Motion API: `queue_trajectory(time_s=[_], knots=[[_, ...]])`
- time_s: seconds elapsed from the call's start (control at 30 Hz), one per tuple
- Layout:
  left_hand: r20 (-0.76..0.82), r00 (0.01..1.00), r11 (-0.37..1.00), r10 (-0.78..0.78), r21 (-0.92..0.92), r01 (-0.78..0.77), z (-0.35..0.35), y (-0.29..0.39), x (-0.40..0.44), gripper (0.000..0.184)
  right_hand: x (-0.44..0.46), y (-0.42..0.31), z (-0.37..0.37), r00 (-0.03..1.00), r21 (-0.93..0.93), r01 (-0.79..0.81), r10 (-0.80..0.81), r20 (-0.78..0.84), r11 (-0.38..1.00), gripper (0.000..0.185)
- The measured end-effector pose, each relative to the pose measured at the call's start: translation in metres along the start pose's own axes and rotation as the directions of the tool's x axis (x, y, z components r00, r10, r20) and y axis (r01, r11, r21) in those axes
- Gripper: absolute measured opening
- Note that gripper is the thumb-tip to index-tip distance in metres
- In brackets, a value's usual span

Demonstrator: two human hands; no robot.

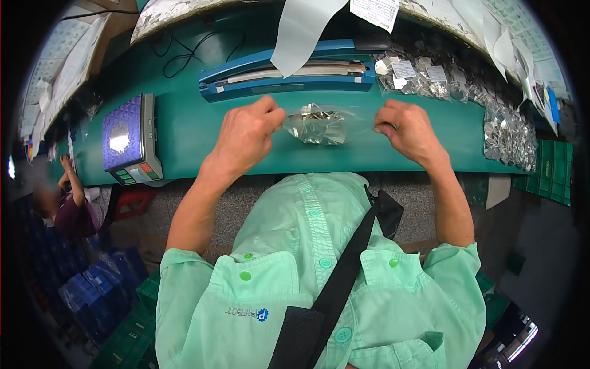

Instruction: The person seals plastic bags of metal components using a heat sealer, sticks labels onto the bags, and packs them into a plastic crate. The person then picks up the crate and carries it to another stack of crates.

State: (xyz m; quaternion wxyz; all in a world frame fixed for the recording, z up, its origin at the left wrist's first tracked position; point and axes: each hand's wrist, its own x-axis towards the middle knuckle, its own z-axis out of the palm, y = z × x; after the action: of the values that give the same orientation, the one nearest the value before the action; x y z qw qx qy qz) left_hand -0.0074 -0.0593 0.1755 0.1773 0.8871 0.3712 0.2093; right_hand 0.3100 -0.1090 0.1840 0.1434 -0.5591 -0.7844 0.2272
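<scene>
A clear plastic bag (318, 128) with shiny metal parts inside is stretched between my two hands over the green tabletop. My left hand (251, 130) pinches one end of the bag. At the opposite end, my right hand (407, 130) has its fingers closed on the plastic. The metal pieces bunch in the middle of the bag. Just beyond my hands lies a long blue bag sealer (286, 77), partly covered by a hanging strip of white paper (305, 34).
A purple-topped weighing scale (130, 138) stands at the left. Filled bags of metal parts (510, 138) pile up along the right and back right. Green crates (553, 172) stand at the far right. Another person (77, 206) works at the far left. Black cable (184, 52) lies behind.
</scene>
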Motion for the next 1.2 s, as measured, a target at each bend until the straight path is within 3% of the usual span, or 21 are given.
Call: queue_trajectory(time_s=[0.07, 0.13, 0.23, 0.3, 0.33, 0.43, 0.53, 0.6, 0.63, 0.67, 0.77, 0.83, 0.93, 1.0, 1.03, 1.07, 1.2], knots=[[-0.023, 1.0, 1.0, 0.015, -0.009, -0.015, -0.001, 0.001, -0.006, 0.016, -0.002, -0.006, 0.008, 0.994, 0.007, 0.07, -0.069, -0.087, 0.998, 0.011], [-0.069, 0.996, 0.998, 0.055, -0.036, -0.058, 0.002, 0.004, -0.004, 0.017, -0.004, -0.018, 0.016, 0.996, 0.071, 0.08, -0.077, -0.051, 0.994, 0.012], [0.06, 0.998, 0.994, -0.023, 0.109, 0.016, 0.004, -0.015, -0.007, 0.017, -0.001, -0.024, 0.013, 0.99, 0.076, 0.113, -0.106, -0.093, 0.991, 0.017], [0.054, 0.997, 0.997, -0.047, 0.063, 0.044, 0.006, -0.016, -0.008, 0.018, 0.003, -0.023, 0.007, 0.967, 0.043, 0.174, -0.162, -0.198, 0.984, 0.019], [0.055, 0.997, 0.998, -0.056, 0.036, 0.054, 0.007, -0.016, -0.008, 0.018, 0.004, -0.021, 0.009, 0.959, 0.056, 0.204, -0.188, -0.212, 0.977, 0.022], [-0.046, 0.995, 0.944, -0.092, -0.323, 0.073, 0.01, -0.017, -0.007, 0.02, 0.006, -0.015, 0.02, 0.944, 0.242, 0.25, -0.181, -0.275, 0.937, 0.02], [-0.105, 0.981, 0.917, -0.165, -0.381, 0.113, 0.013, -0.02, -0.009, 0.018, 0.01, -0.013, 0.033, 0.949, 0.378, 0.167, -0.044, -0.313, 0.911, 0.02], [-0.057, 0.952, 0.855, -0.301, -0.458, 0.243, 0.013, -0.022, -0.007, 0.017, 0.014, -0.007, 0.042, 0.945, 0.508, 0.089, 0.089, -0.316, 0.857, 0.017], [-0.031, 0.929, 0.815, -0.368, -0.493, 0.306, 0.013, -0.022, -0.005, 0.017, 0.017, -0.008, 0.043, 0.939, 0.569, 0.054, 0.152, -0.309, 0.82, 0.016], [-0.016, 0.905, 0.77, -0.424, -0.533, 0.351, 0.012, -0.02, -0.003, 0.017, 0.019, -0.012, 0.042, 0.922, 0.712, -0.042, 0.303, -0.243, 0.7, 0.013], [0.048, 0.835, 0.653, -0.548, -0.599, 0.463, 0.011, -0.013, 0.004, 0.017, 0.026, -0.017, 0.044, 0.909, 0.827, -0.005, 0.347, -0.23, 0.562, 0.013], [0.1, 0.808, 0.627, -0.581, -0.579, 0.522, 0.017, -0.017, 0.005, 0.018, 0.023, -0.014, 0.048, 0.928, 0.756, 0.014, 0.273, -0.253, 0.654, 0.013], [0.006, 0.874, 0.589, -0.485, -0.737, 0.332, 0.045, -0.032, 0.0, 0.018, 0.021, -0.011, 0.052, 0.943, 0.714, 0.098, 0.164, -0.289, 0.693, 0.015], [0.026, 0.858, 0.407, -0.513, -0.872, 0.27, 0.06, -0.039, -0.004, 0.018, 0.019, -0.012, 0.052, 0.943, 0.704, 0.133, 0.131, -0.307, 0.698, 0.015], [0.04, 0.851, 0.307, -0.524, -0.923, 0.232, 0.066, -0.04, -0.005, 0.017, 0.019, -0.011, 0.052, 0.938, 0.723, 0.135, 0.149, -0.314, 0.678, 0.015], [-0.03, 0.862, 0.309, -0.507, -0.939, 0.149, 0.072, -0.04, -0.004, 0.017, 0.019, -0.009, 0.053, 0.932, 0.741, 0.138, 0.168, -0.322, 0.657, 0.015], [-0.02, 0.82, 0.282, -0.572, -0.943, 0.174, 0.073, -0.031, -0.004, 0.017, 0.031, -0.028, 0.059, 0.867, 0.882, 0.048, 0.419, -0.27, 0.468, 0.011]])
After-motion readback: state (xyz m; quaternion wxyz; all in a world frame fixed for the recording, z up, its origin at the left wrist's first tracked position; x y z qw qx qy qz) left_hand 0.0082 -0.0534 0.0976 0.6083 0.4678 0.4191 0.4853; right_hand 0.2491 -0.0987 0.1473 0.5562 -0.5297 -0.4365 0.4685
